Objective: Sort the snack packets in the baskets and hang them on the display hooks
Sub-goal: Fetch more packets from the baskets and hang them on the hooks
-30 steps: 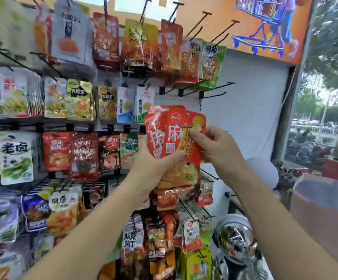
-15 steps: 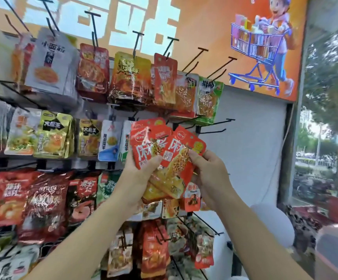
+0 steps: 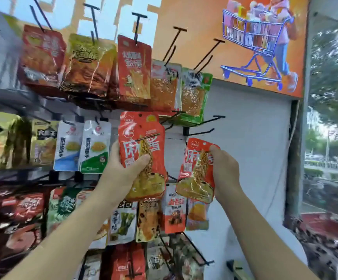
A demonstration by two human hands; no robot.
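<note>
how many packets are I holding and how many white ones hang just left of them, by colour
orange-red packets in left hand: 2 showing
orange-red packet in right hand: 1
white-and-blue packet, hanging: 1
white-and-green packet, hanging: 1
total: 5

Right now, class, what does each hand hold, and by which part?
Left hand grips a packet stack at its middle; right hand holds a single packet by its right edge.
</note>
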